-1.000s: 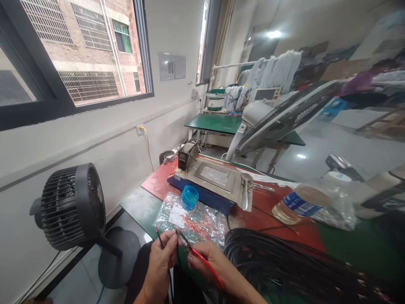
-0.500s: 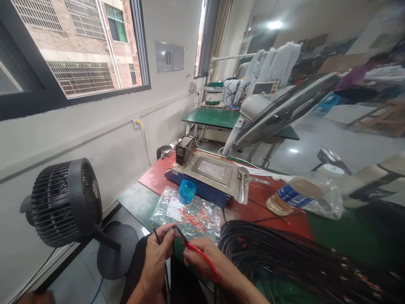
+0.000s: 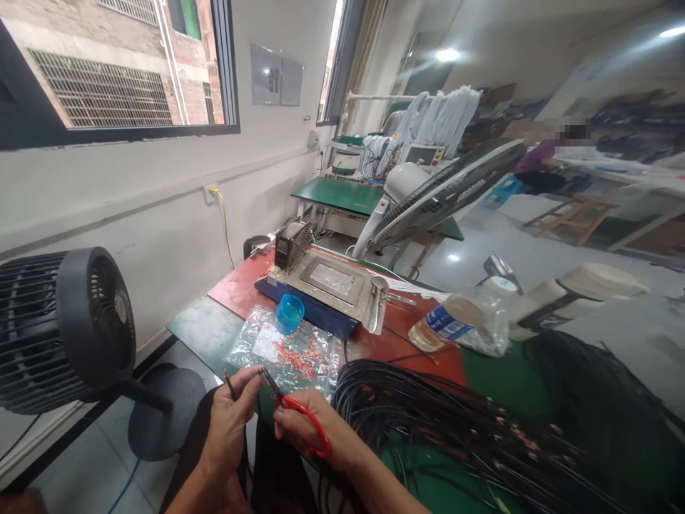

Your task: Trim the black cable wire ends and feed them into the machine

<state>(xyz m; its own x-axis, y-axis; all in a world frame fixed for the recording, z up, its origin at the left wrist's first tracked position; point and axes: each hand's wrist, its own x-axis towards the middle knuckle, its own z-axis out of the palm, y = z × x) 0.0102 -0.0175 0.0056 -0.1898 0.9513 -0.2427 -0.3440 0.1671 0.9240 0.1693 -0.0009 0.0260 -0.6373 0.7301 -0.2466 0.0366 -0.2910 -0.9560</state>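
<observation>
Pinching a black cable [image 3: 230,384], the left hand [image 3: 235,407] is working at the near edge of the table [image 3: 200,325], its fingers closing on the cable and one end of it sticking up on the left side. The right hand [image 3: 302,417] is gripping red-handled scissors [image 3: 320,432], whose tips are reaching left to the left fingertips; whether the blades are parted is too small to tell.

Just beyond the hands, a clear bag [image 3: 246,350] is lying flat, and red bits [image 3: 300,359] are lying scattered over it. A paper [image 3: 266,341] is showing left of the bits, and a blue cup [image 3: 286,323] is standing at the far part of the bag. Farther off, a blue-sided machine [image 3: 305,305] is resting on the table, with a small fan [image 3: 286,250] standing at its far left end.

To the right, a heap of cables [image 3: 407,400] is spreading over the near side, while a bottle [image 3: 447,321] is leaning beyond it. On the far right, a person [image 3: 536,158] is sitting.
</observation>
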